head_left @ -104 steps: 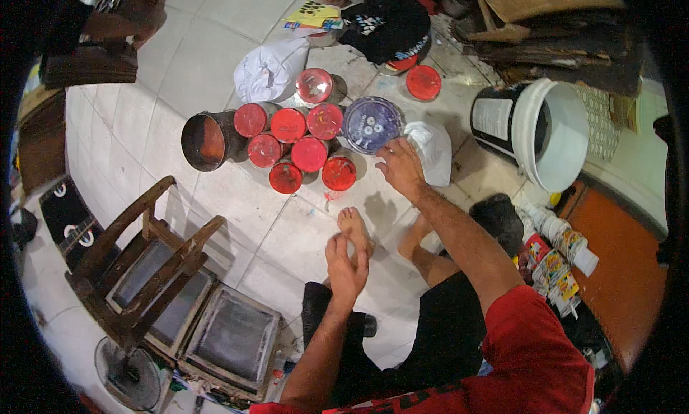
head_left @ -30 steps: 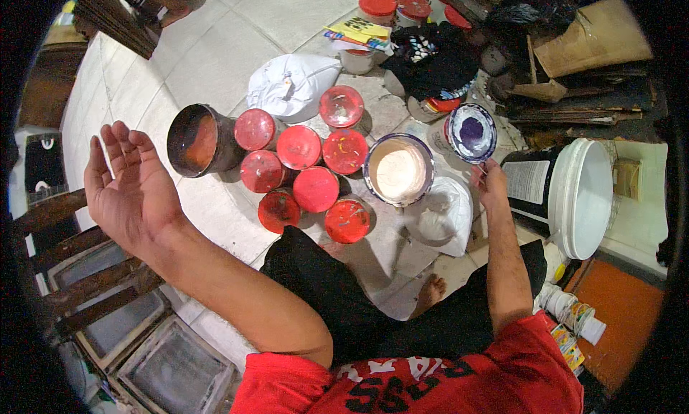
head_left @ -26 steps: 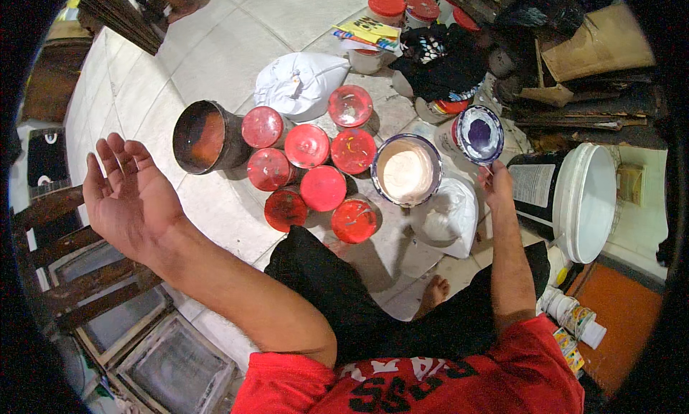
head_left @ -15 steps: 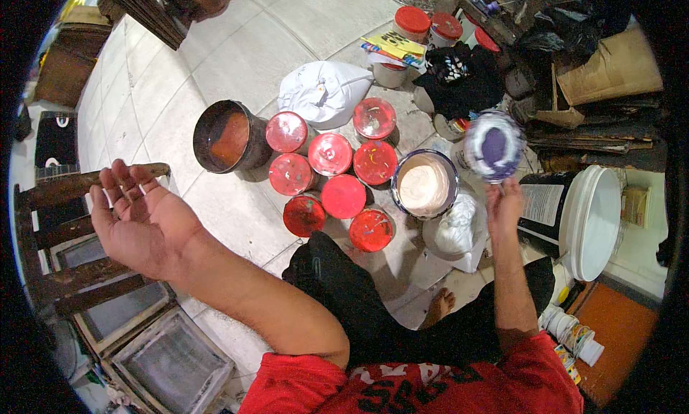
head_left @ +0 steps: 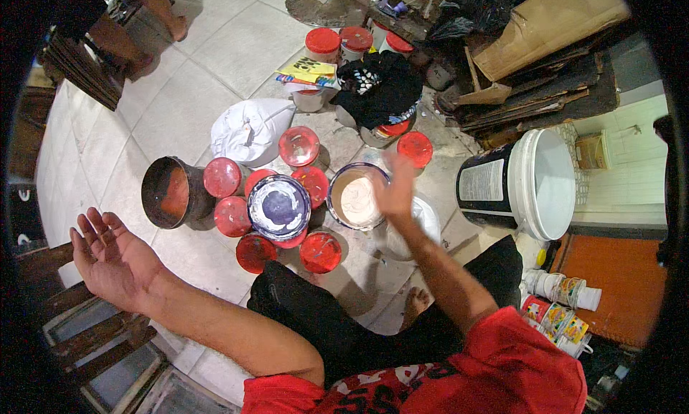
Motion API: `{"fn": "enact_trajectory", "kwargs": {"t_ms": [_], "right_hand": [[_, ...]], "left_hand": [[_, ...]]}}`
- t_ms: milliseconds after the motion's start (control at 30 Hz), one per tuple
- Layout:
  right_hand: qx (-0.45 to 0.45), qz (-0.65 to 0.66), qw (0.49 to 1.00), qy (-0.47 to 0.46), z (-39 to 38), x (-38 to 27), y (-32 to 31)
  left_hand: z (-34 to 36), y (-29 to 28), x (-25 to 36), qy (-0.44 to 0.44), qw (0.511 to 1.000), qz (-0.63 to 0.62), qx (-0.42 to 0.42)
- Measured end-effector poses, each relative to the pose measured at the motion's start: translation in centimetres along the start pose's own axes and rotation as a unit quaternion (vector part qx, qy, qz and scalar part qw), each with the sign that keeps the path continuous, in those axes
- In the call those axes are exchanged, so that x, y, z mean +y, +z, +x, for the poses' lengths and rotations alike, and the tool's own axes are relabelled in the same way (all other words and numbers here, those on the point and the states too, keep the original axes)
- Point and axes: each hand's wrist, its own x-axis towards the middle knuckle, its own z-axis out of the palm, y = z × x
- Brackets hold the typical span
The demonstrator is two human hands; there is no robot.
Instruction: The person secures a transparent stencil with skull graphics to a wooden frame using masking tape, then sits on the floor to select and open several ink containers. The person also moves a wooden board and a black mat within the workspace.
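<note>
A bare left hand (head_left: 118, 264), palm up with fingers spread and loosely curved, is raised well to the left of an open tub (head_left: 344, 181), nothing in its grasp. Also to the tub's left stands a dark bucket (head_left: 172, 193), its inside stained orange-brown, and nearer the tub is a cluster of red-lidded containers (head_left: 233, 216), the tops scuffed and streaked. Across several of them, just left of the tub, rests a round purple lid (head_left: 280, 206), a broad ring of white smears circling its darker centre. The tub itself, purple-rimmed, holds pale cream paste (head_left: 359, 204) with a swirled, uneven surface; its upper inner wall shows a tan coating. At the tub's right edge hangs the right hand (head_left: 395, 191), blurred; whether its fingers are open or closed, or touch the rim, cannot be told. Just beyond, to the tub's lower right, a white bag (head_left: 428, 219) sits partly behind the forearm. Farther right of the tub, a large black-and-white bucket (head_left: 527, 188) lies on its side, mouth facing away.
</note>
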Motion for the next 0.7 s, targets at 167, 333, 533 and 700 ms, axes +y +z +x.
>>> {"fn": "enact_trajectory", "kwargs": {"t_ms": [167,333,533,700], "right_hand": [[-0.049,-0.185,0.982,-0.012,6.4,11.3,-2.1],[-0.216,-0.115,0.968,0.046,7.6,14.7,-1.6],[-0.181,-0.133,0.974,0.02,6.8,14.0,-3.3],[-0.136,-0.121,0.975,0.127,6.6,10.8,-7.5]], "left_hand": [[-0.6,0.6,-0.6,-0.018,1.0,0.004,-0.014],[-1.3,1.2,-0.8,-0.024,1.0,0.017,0.004],[-2.7,1.7,-4.8,-0.018,0.991,0.129,-0.043],[-7.2,2.3,-11.6,-0.102,0.902,0.289,-0.304]]}}
